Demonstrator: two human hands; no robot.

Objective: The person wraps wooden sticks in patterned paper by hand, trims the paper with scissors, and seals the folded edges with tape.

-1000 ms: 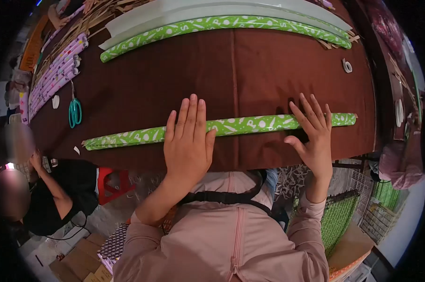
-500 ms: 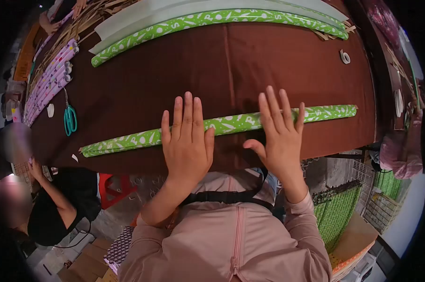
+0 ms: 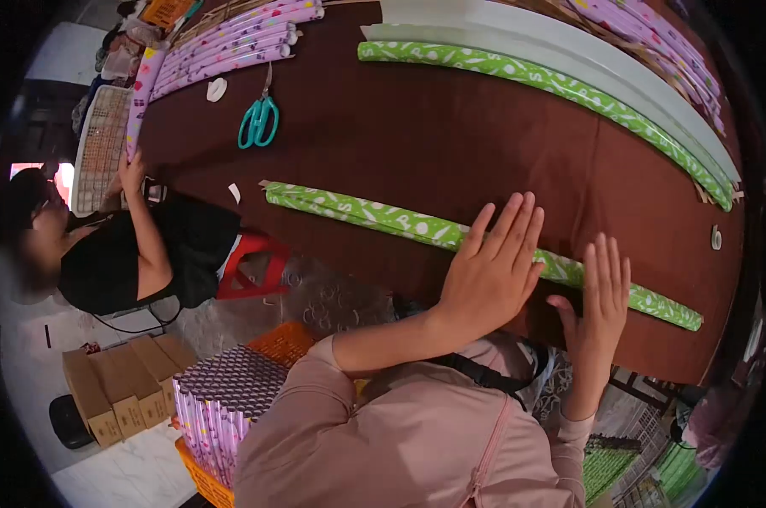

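Observation:
A slim roll of green wrapping paper (image 3: 374, 214) with white letters and shapes lies slantwise near the table's front edge. My left hand (image 3: 490, 275) rests over its middle, palm down, fingers stretched out and close together. Further right, my right hand (image 3: 599, 296) lies flat against the same roll, thumb held apart from the fingers. Neither hand grips anything; the paper beneath them is partly hidden. Beyond them, a longer green roll (image 3: 552, 80) lies along a pale unrolled sheet (image 3: 569, 42).
Teal-handled scissors (image 3: 258, 123) and a tape roll (image 3: 217, 89) lie left, near several purple rolls (image 3: 230, 51). Another tape roll (image 3: 716, 237) sits right. A co-worker (image 3: 146, 245) holds a purple roll (image 3: 141, 93). An orange crate (image 3: 205, 474) with upright rolls stands below left.
The view has swung left, showing more of the co-worker and the crate. Both hands remain flat on the green roll; the left hand's fingers now slant right.

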